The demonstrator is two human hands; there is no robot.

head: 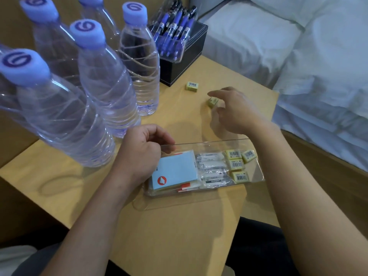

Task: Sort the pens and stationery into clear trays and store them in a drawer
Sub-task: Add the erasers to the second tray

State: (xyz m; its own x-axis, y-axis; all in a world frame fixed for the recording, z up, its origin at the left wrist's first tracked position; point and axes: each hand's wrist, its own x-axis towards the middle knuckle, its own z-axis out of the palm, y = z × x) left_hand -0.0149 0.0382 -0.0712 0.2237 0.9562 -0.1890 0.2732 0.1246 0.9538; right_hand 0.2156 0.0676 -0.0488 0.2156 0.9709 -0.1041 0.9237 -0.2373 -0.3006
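A clear tray (pixel 256 177) lies on the wooden table in front of me. It holds sticky-note pads (pixel 175 172), white wrapped erasers (pixel 213 169) and several yellow erasers (pixel 236 164). My left hand (pixel 143 150) is curled over the tray's back left rim, fingers closed on the edge. My right hand (pixel 235 110) hovers open over a loose yellow eraser (pixel 213 102), fingertips spread around it and not touching. Another yellow eraser (pixel 192 86) lies farther back. A second clear tray (pixel 172 56) full of blue pens (pixel 175 26) rests on a black box (pixel 187 62).
Several tall water bottles (pixel 103 80) with blue caps crowd the left half of the table, close to my left hand. A bed with white bedding (pixel 298 46) runs along the table's right edge.
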